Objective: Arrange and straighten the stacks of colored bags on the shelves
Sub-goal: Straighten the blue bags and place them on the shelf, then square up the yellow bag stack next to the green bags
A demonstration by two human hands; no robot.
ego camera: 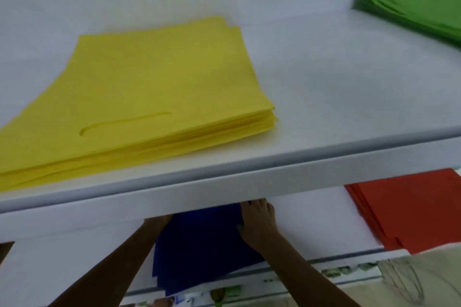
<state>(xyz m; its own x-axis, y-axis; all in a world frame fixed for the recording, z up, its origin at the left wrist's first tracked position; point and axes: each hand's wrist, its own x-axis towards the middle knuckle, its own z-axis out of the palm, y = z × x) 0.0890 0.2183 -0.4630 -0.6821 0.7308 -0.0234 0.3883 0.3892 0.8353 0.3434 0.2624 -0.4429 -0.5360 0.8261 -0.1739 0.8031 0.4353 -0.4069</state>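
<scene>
White shelves: on the lower shelf [311, 222], right hand [258, 222] presses flat-fingered against the blue bag stack [204, 244] by the front edge; left hand [159, 220] mostly hidden, can't tell its grip.

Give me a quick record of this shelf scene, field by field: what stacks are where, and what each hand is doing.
upper shelf: yellow bag stack on the left, green bag stack at far right
lower shelf: blue bag stack in the middle, red bag stack on the right
right hand: fingers laid fairly straight against the blue stack's right edge
left hand: at the blue stack's left side, mostly hidden behind the upper shelf front; grip unclear
blue stack state: corners fanned out at the front edge
</scene>
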